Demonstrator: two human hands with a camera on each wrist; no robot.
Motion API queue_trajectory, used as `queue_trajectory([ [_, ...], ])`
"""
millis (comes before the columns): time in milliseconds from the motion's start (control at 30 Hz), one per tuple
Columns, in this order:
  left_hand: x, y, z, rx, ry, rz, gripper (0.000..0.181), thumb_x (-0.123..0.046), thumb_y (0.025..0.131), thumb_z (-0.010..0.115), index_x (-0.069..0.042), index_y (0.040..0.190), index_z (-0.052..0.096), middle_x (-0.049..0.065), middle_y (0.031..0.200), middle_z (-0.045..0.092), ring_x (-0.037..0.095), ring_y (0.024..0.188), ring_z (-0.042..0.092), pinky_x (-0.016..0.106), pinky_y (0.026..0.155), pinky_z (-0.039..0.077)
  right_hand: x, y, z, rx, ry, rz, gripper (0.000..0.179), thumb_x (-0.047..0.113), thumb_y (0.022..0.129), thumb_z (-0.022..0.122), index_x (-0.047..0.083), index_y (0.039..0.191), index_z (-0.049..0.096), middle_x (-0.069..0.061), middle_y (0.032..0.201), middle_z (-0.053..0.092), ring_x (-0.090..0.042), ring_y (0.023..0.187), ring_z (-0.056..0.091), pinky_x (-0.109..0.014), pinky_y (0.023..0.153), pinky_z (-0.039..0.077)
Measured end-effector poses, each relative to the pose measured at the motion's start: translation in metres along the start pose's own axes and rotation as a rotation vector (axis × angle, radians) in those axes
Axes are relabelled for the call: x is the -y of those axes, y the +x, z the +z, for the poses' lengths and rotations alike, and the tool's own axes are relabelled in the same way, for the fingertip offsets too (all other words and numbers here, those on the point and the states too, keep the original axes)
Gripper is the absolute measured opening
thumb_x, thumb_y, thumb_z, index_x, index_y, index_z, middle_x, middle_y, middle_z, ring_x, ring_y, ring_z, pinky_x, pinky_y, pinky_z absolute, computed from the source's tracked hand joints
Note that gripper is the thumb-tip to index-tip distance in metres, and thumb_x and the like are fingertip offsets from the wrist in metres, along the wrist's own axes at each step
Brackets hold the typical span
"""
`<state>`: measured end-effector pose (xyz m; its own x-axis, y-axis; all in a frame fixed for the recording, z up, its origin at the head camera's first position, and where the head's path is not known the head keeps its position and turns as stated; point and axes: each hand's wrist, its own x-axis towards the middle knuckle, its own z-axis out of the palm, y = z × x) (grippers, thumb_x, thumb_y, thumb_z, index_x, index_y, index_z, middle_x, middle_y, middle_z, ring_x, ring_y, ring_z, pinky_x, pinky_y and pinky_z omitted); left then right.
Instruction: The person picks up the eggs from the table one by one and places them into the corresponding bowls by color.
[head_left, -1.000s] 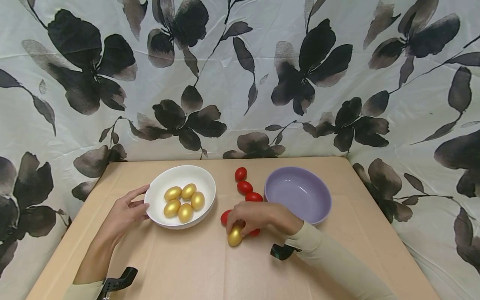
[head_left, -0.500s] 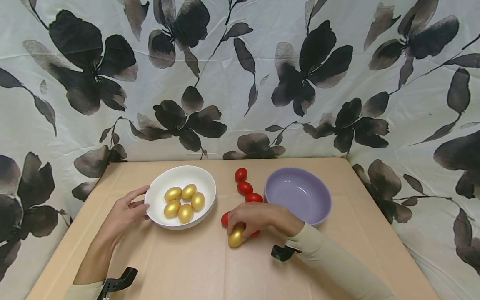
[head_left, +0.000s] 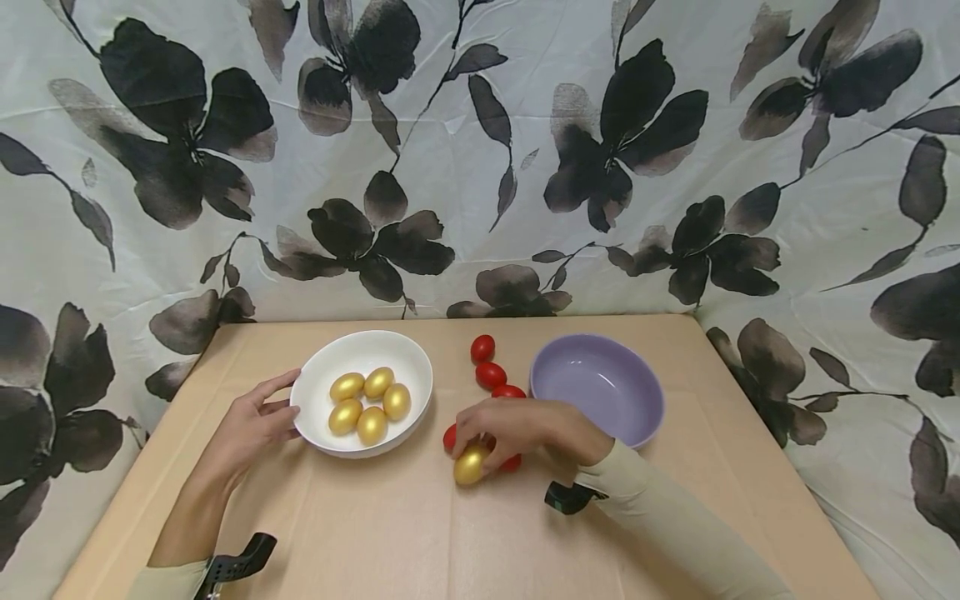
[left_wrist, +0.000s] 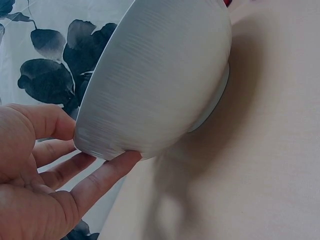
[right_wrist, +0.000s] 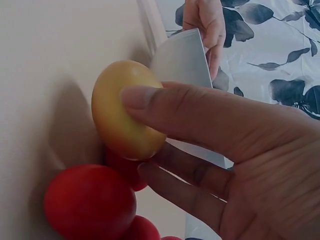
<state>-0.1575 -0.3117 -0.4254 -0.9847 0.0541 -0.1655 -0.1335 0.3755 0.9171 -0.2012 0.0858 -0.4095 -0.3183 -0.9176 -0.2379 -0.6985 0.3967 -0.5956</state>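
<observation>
Pinched a gold egg (head_left: 468, 467) in the fingers of the right hand (head_left: 510, 429), just beside red eggs (head_left: 491, 376) on the counter (head_left: 375, 533) — touched the outside of a white bowl (head_left: 405, 358) of five other gold eggs (head_left: 372, 426) with the spread fingers of the left hand (head_left: 255, 423).

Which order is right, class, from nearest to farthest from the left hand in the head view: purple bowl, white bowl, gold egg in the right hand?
1. White bowl: on the left, touched by the left hand.
2. Gold egg: near the middle, pinched by the right hand.
3. Purple bowl: on the right side.
</observation>
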Motion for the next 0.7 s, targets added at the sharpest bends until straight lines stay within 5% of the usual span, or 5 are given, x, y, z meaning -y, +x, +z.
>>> queue_trajectory([
  [433,0.001,0.001,0.001,0.004,-0.014,-0.014,0.067,-0.002,0.100,0.059,-0.005,0.160,0.029,0.037,0.150,0.039,0.021,0.110,0.068,0.039,0.083,0.062,0.000,0.000,-0.006,-0.035,0.101,0.007,0.035,0.014,0.087,0.081,0.021,0.120,0.075,0.010,0.111,0.061,-0.002,0.103,0.055,-0.017,0.085,0.056],
  [700,0.000,0.000,0.001,-0.001,-0.028,-0.020,0.068,-0.003,0.099,0.060,-0.005,0.160,0.029,0.037,0.149,0.042,0.010,0.103,0.068,0.039,0.084,0.062,-0.005,-0.001,-0.011,-0.062,0.130,0.006,0.035,0.014,0.086,0.082,0.023,0.119,0.075,0.013,0.113,0.063,-0.002,0.103,0.057,-0.023,0.087,0.058],
])
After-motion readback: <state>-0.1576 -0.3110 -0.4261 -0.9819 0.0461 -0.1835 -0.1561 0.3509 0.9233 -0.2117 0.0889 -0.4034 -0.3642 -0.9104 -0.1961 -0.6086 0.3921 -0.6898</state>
